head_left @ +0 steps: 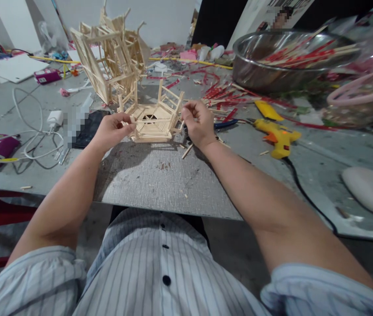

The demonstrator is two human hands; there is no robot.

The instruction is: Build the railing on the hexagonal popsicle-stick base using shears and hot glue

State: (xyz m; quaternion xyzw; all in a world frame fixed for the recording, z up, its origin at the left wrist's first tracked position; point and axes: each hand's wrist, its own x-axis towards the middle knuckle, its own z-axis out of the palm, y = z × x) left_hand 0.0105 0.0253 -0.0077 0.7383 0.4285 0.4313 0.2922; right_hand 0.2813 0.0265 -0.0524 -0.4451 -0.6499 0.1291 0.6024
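A small six-sided model of thin wooden sticks (153, 135) rests on the table in front of me, with short railings and posts rising from its slatted base. At its left side, my left hand (115, 128) pinches the end of a wooden stick (155, 120) that spans the near part of the model. My right hand (199, 123) is closed at the right side, thumb and forefinger together beside a corner post; what they hold is too small to make out. Behind stands a taller wooden stick structure (112, 57), tilted to one side.
A yellow glue gun (280, 137) lies at right, its black cable running to the table edge. Behind it are a steel basin (248, 66) with red-wrapped sticks and a pink-rimmed basket (353, 94). At left are a phone (90, 127), a white charger (55, 119) and purple packs (0, 151).
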